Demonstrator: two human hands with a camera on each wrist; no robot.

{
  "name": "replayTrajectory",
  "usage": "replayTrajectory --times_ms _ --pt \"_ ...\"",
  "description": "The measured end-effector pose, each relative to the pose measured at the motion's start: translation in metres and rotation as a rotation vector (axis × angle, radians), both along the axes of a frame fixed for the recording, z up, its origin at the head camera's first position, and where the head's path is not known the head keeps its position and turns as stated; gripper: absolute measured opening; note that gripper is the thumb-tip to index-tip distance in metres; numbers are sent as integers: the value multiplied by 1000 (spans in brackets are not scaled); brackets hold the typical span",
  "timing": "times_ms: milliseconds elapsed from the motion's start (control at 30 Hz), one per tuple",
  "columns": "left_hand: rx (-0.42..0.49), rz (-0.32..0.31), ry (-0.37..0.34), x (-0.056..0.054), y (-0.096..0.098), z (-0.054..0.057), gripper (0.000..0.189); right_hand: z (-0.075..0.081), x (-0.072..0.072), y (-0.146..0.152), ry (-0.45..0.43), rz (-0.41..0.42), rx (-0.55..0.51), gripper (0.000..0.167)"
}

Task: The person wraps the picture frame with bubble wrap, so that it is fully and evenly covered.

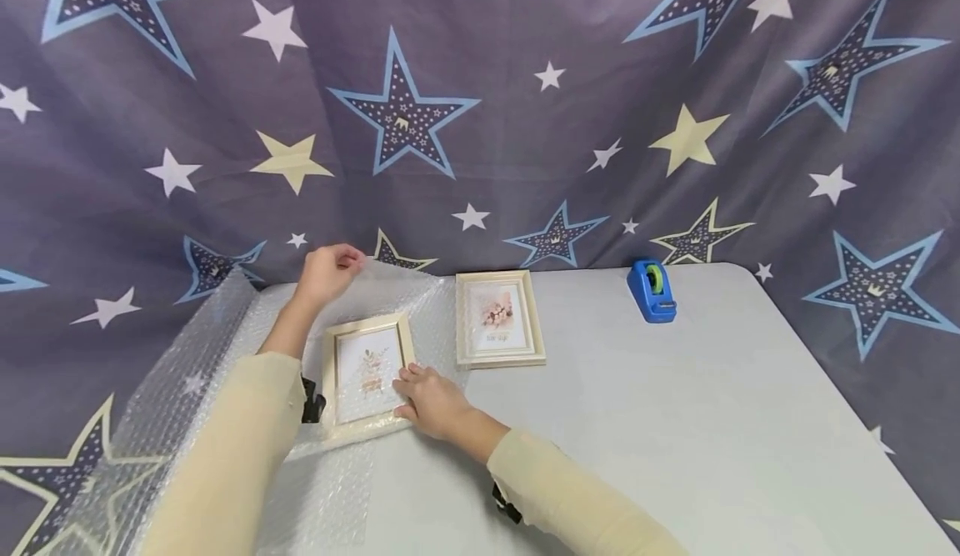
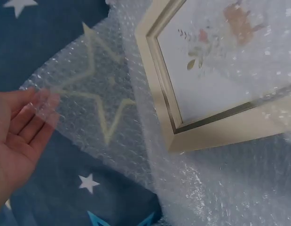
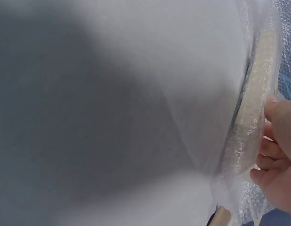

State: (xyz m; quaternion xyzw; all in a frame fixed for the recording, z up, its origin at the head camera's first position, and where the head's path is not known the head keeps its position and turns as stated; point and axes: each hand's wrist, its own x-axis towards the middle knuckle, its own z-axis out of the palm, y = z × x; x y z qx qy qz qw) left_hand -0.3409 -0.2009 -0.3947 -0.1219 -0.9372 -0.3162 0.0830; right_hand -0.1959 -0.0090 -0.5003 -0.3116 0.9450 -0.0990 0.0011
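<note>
A cream picture frame (image 1: 407, 341) with a botanical print lies at the left of the table, with clear bubble wrap (image 1: 438, 323) under it and folded over part of its face. Beyond its far left corner, my left hand (image 1: 330, 271) pinches a raised edge of the wrap. In the left wrist view that left hand (image 2: 23, 136) shows its fingertips behind the clear sheet. My right hand (image 1: 433, 402) rests on the frame's right side, pressing the wrap down. The right wrist view has the right hand (image 3: 279, 155) against the wrapped frame edge (image 3: 258, 80).
A second cream frame (image 1: 537, 323) with a pink flower print lies to the right of the wrapped one. Farther right stands a blue tape dispenser (image 1: 651, 291) with green tape. Loose bubble wrap hangs past the left table edge. A star-patterned curtain (image 1: 510, 122) backs the white table (image 1: 712, 423).
</note>
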Motion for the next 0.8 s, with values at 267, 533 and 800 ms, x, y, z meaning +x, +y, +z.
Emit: replayTrajectory --times_ms 267,533,800 --pt "-124 -71 11 44 1 10 18 3 1 -2 5 12 -8 47" --pt "-163 -106 66 89 7 -8 17 3 1 -1 -7 -6 -18 46" --pt "-202 -45 56 131 8 -49 16 2 3 -3 28 5 -8 45"
